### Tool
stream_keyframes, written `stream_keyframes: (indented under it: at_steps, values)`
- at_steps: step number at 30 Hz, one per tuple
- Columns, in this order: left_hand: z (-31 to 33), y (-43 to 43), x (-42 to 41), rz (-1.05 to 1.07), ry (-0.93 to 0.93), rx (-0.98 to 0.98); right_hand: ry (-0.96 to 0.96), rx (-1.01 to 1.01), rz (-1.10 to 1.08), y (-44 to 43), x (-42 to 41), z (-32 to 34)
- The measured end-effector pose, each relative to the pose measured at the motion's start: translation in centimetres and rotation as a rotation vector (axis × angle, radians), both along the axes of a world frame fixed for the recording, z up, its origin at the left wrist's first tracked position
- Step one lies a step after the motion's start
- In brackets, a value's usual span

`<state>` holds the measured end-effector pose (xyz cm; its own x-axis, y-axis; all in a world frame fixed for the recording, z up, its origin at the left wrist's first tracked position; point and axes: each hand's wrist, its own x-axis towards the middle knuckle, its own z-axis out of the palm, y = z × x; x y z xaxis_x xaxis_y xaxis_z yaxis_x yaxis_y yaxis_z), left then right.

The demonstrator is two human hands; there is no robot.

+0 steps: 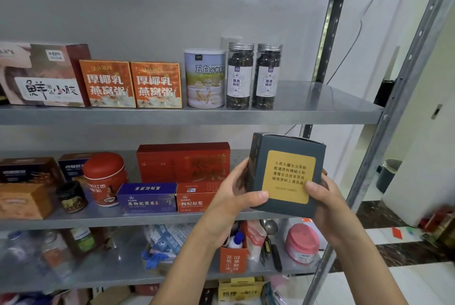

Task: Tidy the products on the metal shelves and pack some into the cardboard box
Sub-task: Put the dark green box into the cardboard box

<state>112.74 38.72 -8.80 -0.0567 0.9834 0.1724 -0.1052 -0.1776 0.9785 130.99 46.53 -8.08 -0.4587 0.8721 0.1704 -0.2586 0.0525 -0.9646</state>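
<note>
Both my hands hold a dark grey-blue box [285, 154] with a gold label, raised in front of the right end of the middle metal shelf [172, 221]. My left hand [231, 193] grips its left side with the thumb across the lower front. My right hand [322, 196] grips its right side, thumb on the label's edge. Above, the upper shelf [320, 107] carries a pink box, two orange boxes [130, 84], a white tin [205, 79] and two dark jars [253, 76]. No cardboard box is in view.
The middle shelf holds a red tin [104, 177], a large red box [183, 161], a purple box [146, 197], a small red box [194, 197] and brown boxes at left. Lower shelf has bags, a pink tub [301, 243], an orange carton. The shelf's upright post [384, 117] stands at right.
</note>
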Motion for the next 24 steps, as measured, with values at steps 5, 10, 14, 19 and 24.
stream_keyframes:
  at_steps: [5,10,14,19,24]
  values:
    - [0.3,0.3,0.2,0.207,0.134,0.055,-0.052,0.129,-0.182,-0.2,0.1,0.4]
    - [1.2,0.1,2.2,0.321,0.106,0.200,-0.093,0.250,-0.352,-1.0,-0.8,0.8]
    - [2.5,0.1,3.2,0.239,0.189,0.211,-0.147,0.346,-0.422,-1.3,-1.6,0.5]
    - [2.5,0.9,3.1,0.301,0.234,0.149,-0.130,0.395,-0.345,-1.8,-2.1,-0.2]
    - [2.8,0.9,2.1,0.420,0.224,0.155,-0.123,0.399,-0.177,-1.6,-1.4,-0.3]
